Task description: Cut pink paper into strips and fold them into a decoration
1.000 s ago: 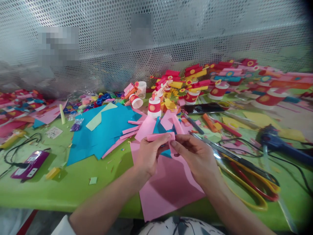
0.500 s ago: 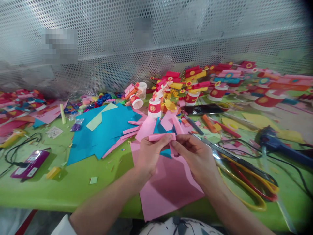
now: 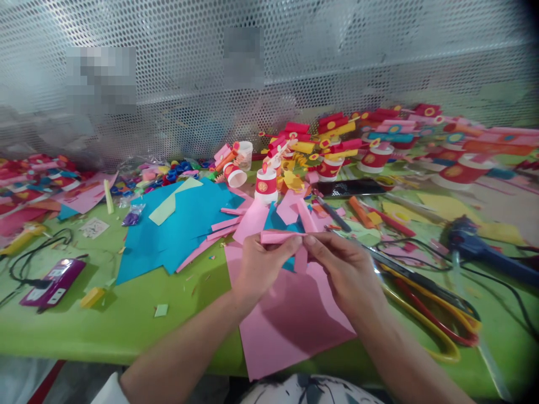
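Both my hands pinch a rolled piece of pink paper with a loose strip hanging down from it. My left hand is closed on the roll's left part, thumb on the front. Close beside it, my right hand is closed on the right end, thumb and forefinger pressed together. Under my hands lies a large pink sheet, partly shaded. Blue paper and pink cut pieces lie just beyond. Behind them stands a red and white paper cup with paper rolls attached on top.
Scissors and a blue glue gun with its cable lie at right. A blue sheet and a purple device with a cord are at left. Several decorated cups stand at the back, before a perforated metal panel.
My right thumb and fingers have moved up to the roll's right end. The roll has shifted slightly right, and the hanging strip shows more fully.
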{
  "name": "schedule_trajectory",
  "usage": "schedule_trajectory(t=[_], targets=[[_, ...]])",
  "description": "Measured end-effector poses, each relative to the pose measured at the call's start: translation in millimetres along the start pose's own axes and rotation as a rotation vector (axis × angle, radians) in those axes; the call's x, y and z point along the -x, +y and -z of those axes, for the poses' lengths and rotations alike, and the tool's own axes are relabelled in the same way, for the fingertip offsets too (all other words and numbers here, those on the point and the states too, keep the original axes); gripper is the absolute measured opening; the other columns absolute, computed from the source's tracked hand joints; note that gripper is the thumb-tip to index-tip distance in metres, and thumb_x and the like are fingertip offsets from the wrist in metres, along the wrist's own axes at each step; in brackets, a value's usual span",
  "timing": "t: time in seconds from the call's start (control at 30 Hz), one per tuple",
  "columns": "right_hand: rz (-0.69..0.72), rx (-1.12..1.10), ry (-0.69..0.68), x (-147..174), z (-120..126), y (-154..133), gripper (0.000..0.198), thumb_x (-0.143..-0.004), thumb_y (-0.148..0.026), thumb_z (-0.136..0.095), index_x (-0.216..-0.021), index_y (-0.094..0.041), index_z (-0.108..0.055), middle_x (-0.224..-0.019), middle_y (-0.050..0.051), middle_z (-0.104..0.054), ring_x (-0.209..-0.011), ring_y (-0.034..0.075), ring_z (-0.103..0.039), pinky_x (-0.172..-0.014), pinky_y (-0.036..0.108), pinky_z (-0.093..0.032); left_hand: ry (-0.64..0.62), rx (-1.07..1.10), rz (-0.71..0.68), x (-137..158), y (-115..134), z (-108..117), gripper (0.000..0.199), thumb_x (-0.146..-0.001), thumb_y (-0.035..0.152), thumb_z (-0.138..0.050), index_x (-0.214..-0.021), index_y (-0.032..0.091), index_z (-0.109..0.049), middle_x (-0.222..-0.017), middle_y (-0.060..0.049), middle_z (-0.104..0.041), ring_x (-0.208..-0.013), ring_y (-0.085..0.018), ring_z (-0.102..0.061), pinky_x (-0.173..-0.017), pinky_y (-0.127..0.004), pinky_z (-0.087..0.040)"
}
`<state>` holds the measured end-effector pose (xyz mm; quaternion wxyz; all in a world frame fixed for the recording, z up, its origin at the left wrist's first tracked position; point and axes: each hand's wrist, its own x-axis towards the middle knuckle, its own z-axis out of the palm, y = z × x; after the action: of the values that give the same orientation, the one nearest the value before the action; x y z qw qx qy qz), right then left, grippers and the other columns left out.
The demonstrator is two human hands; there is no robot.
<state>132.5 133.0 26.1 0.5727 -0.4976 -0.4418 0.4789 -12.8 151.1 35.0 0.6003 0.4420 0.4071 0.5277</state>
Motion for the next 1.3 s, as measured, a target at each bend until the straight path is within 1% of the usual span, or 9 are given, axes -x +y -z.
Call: schedule_trajectory(t=[0.1,0.17,0.27,0.4,0.6,0.8,0.9,1.0,1.3], targets=[[0.013,-0.032,0.043,0.3,1.7,3.8,0.014,-0.081,-0.042,-0.082,-0.088,-0.029,-0.082,-0.075,0.0,-0.072,-0.071,0.016,-0.061,-0.069,0.031,-0.052,-0.079,0.06,0.014,1.2,-0.1,-2.1,0.029,-0.072,0.038,-0.087,-0.09,0.017,-0.082,-0.088,-0.006,-0.079,-0.084,-0.021,-0.072,-0.081,-0.034,-0.059],[0.018,-0.05,0.06,0.4,1.8,5.0,0.012,-0.081,-0.041,-0.082,-0.088,-0.031,-0.082,-0.076,0.0,-0.072,-0.072,0.016,-0.062,-0.07,0.031,-0.052,-0.099,0.061,0.019,1.5,-0.1,-3.5,0.029,-0.071,0.037,-0.089,-0.09,0.017,-0.081,-0.088,-0.006,-0.078,-0.084,-0.021,-0.072,-0.079,-0.034,-0.059],[0.021,-0.056,0.05,1.0,0.6,4.4,0.012,-0.082,-0.041,-0.081,-0.088,-0.031,-0.081,-0.077,0.001,-0.072,-0.073,0.018,-0.062,-0.071,0.034,-0.052,-0.091,0.05,0.013,0.9,0.4,-4.4,0.025,-0.072,0.037,-0.087,-0.086,0.017,-0.081,-0.085,-0.006,-0.078,-0.082,-0.02,-0.072,-0.078,-0.034,-0.059],[0.032,-0.057,0.044,1.8,-0.1,4.2,0.012,-0.082,-0.041,-0.081,-0.089,-0.031,-0.081,-0.078,0.001,-0.071,-0.075,0.02,-0.062,-0.073,0.035,-0.053,-0.087,0.076,0.027,-0.3,0.8,-3.8,0.023,-0.071,0.036,-0.088,-0.079,0.016,-0.08,-0.074,-0.004,-0.075,-0.075,-0.019,-0.07,-0.078,-0.035,-0.058],[0.025,-0.08,0.039,1.7,1.6,7.5,0.01,-0.082,-0.038,-0.082,-0.09,-0.032,-0.082,-0.078,0.0,-0.072,-0.075,0.017,-0.062,-0.072,0.032,-0.052,-0.089,0.169,0.082,-0.1,0.5,-3.9,0.025,-0.068,0.031,-0.09,-0.086,0.015,-0.082,-0.086,-0.007,-0.079,-0.083,-0.021,-0.072,-0.084,-0.036,-0.058],[0.019,-0.106,0.079,0.9,-0.1,7.6,0.013,-0.08,-0.038,-0.084,-0.089,-0.03,-0.083,-0.077,-0.001,-0.073,-0.072,0.015,-0.063,-0.072,0.029,-0.053,-0.103,0.151,0.039,-0.1,0.7,-3.6,0.028,-0.075,0.037,-0.085,-0.092,0.016,-0.082,-0.088,-0.007,-0.08,-0.087,-0.022,-0.073,-0.088,-0.037,-0.057],[0.009,-0.112,0.072,0.9,-0.7,7.3,0.014,-0.079,-0.038,-0.085,-0.09,-0.03,-0.083,-0.079,0.0,-0.074,-0.073,0.015,-0.064,-0.071,0.029,-0.054,-0.09,0.132,0.027,-0.4,0.8,-2.3,0.023,-0.075,0.033,-0.084,-0.09,0.016,-0.082,-0.088,-0.006,-0.08,-0.086,-0.021,-0.073,-0.088,-0.036,-0.057],[0.013,-0.094,0.058,1.4,-1.4,5.8,0.015,-0.078,-0.04,-0.085,-0.089,-0.029,-0.083,-0.074,-0.001,-0.072,-0.072,0.016,-0.065,-0.071,0.03,-0.056,-0.086,0.121,0.025,-0.6,0.2,-0.9,0.018,-0.076,0.029,-0.083,-0.088,0.016,-0.082,-0.085,-0.005,-0.079,-0.083,-0.02,-0.072,-0.084,-0.033,-0.057],[0.091,0.014,0.046,6.9,-7.4,-6.8,0.011,-0.078,-0.04,-0.084,-0.082,-0.03,-0.083,-0.079,0.0,-0.077,-0.074,0.019,-0.069,-0.071,0.031,-0.058,-0.048,0.08,0.015,-3.5,-0.8,2.5,0.02,-0.08,0.035,-0.082,-0.082,0.016,-0.077,-0.08,-0.003,-0.075,-0.079,-0.017,-0.069,-0.079,-0.032,-0.056]])
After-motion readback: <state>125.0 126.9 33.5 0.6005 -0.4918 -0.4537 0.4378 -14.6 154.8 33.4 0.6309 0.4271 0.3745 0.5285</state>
